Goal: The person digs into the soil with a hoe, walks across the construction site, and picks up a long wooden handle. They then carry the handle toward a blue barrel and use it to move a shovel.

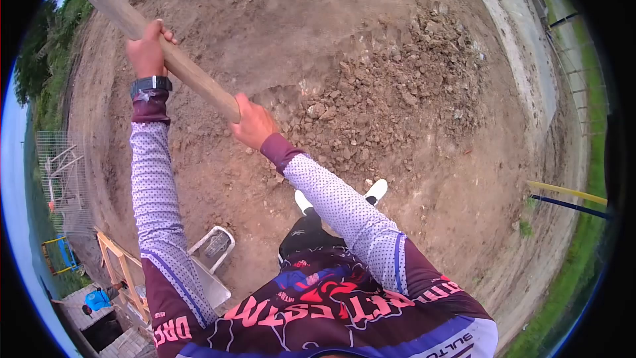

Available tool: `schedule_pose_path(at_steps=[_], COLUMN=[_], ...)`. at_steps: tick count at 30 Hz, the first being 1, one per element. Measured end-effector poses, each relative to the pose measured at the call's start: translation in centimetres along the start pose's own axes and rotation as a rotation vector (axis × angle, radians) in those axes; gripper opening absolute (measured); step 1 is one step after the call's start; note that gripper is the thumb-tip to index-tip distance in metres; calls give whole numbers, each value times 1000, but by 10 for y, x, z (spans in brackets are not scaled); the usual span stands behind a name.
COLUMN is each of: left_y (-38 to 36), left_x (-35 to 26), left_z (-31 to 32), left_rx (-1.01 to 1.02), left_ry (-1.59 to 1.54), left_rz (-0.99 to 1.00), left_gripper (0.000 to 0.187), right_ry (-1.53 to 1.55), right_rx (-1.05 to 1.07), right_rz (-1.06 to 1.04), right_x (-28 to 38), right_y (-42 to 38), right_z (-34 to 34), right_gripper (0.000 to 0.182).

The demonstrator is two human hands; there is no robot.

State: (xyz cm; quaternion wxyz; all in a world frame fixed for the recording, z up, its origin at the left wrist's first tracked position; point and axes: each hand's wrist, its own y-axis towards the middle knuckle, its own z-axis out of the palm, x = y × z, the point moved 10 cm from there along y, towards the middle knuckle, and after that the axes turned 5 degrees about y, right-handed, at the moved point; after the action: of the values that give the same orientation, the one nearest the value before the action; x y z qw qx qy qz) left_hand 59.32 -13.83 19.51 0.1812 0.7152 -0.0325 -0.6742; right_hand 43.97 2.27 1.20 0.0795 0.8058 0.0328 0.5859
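Observation:
A long wooden handle (199, 83) runs from the upper left down to the middle of the view, held up in front of me. My left hand (147, 50), with a dark watch at its wrist, is wrapped round its upper part. Nearer its lower end, my right hand (254, 122) is closed on the same handle. Whatever is at the handle's far end lies outside the view. Beyond my right hand, a heap of broken brown soil (397, 86) covers part of the ground.
My white shoes (376, 192) stand on bare dirt. At lower left are a wheelbarrow (215, 248), a wooden frame (122, 268) and a person in blue (98, 299) by a block wall. Wire mesh (63, 172) stands at left, a yellow bar (566, 192) at right.

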Motion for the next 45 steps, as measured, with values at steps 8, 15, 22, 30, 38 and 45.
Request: schedule_pose_path(at_steps=[8,15,22,30,38,45], left_y=[-10,-609,-703,-438,-30,15], left_x=[162,537,457,318,-5,71], left_z=[93,142,86,49,54,124], left_rx=[-16,250,128,-74,-11,-5], left_ry=[81,370,-31,-177,-74,57], left_rz=[-195,-1299,-1606,-1096,-4,-14], left_gripper=[16,26,14,10,15,14], right_ry=[-90,-383,-531,-417,-109,-80], right_rx=[14,256,359,175,-109,-118], right_rz=[233,1137,1134,562,-67,101], right_x=[-136,-298,-213,-216,-18,-94], right_y=[-9,-478,-535,-401,-8,46], right_z=[-34,-108,-132,-68,-53,-69], right_gripper=[42,46,47,48,41,38])
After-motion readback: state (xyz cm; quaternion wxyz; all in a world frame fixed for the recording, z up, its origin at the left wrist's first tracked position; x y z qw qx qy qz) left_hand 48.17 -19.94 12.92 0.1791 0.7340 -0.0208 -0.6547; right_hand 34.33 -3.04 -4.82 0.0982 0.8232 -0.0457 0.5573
